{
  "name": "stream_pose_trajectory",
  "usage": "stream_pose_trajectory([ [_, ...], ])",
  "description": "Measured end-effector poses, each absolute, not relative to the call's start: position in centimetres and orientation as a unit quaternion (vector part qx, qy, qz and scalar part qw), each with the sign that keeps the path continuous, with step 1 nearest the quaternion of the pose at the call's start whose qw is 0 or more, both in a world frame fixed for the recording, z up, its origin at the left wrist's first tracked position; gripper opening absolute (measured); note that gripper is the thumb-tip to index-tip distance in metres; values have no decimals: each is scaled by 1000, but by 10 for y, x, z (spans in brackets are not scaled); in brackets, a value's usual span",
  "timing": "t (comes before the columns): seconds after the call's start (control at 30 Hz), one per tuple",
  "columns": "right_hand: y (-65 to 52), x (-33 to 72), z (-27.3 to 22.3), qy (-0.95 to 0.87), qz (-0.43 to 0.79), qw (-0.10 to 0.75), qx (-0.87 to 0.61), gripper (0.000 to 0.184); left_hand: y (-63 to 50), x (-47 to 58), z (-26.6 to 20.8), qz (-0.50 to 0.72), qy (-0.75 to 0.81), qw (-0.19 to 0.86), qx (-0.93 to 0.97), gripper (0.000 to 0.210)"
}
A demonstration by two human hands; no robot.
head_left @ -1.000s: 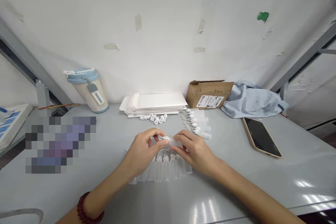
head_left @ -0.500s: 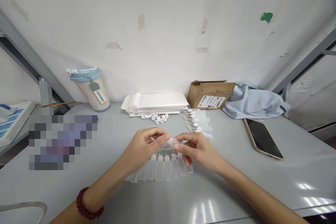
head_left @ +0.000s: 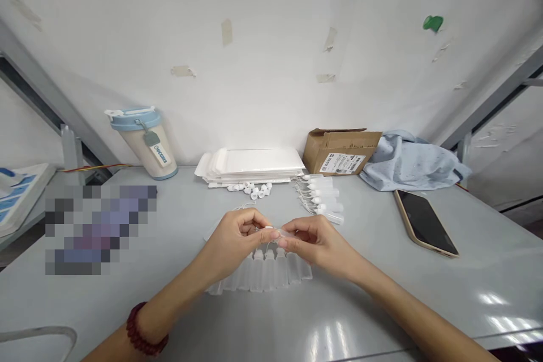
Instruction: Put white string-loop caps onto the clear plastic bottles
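Observation:
A small translucent plastic dropper bottle [head_left: 288, 233] lies between both hands, tilted nearly flat and mostly covered by fingers. Its body is pinched by my right hand [head_left: 324, 243]. My left hand [head_left: 235, 240] closes thumb and fingers on the neck end; whether a cap sits under them is hidden. Just below the hands, a row of similar bottles [head_left: 269, 277] lies on the table, necks pointing away from me, with thin cords by the necks. Beyond the hands is a cluster of loose white caps [head_left: 257, 192]. Several bottles with white tips and cords [head_left: 324, 195] lie farther right.
White flat packets [head_left: 258, 164] are stacked against the wall, beside an open cardboard box [head_left: 339, 153] and a blue cloth [head_left: 411, 161]. A phone [head_left: 426, 223] lies at right. A tumbler [head_left: 146, 141] stands at left, behind a pixelated patch.
Both hands have dropped slightly and the held bottle now lies flatter. My left fingers have shifted toward the right hand, over the neck end. The other things stay put.

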State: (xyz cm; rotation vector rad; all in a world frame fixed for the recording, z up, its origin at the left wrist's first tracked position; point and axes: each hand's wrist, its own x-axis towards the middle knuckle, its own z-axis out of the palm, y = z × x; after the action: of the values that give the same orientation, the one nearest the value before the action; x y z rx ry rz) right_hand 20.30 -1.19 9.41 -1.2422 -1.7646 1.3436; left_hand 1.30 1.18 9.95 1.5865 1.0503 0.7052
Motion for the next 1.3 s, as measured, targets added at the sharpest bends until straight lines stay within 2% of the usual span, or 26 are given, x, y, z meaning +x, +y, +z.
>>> stream_pose_trajectory([
  [0.1,-11,203,95,-673,497,301,-458,30,12,12,98,293,441,523,668,26],
  [0.4,-6,208,98,-598,609,294,-431,34,12,11,96,319,424,514,674,25],
  [0.7,-6,208,98,-608,593,312,-425,31,10,11,103,276,448,504,685,44],
  [0.9,-5,209,94,-591,616,323,-408,33,7,9,105,258,432,491,711,28],
  [1.03,-2,209,89,-581,632,323,-397,35,7,7,110,262,407,433,760,21],
  [1.13,-3,207,89,-583,628,319,-405,36,8,7,110,269,408,424,763,22],
  [1.3,-6,203,92,-606,597,312,-423,34,8,9,104,256,453,480,706,36],
])
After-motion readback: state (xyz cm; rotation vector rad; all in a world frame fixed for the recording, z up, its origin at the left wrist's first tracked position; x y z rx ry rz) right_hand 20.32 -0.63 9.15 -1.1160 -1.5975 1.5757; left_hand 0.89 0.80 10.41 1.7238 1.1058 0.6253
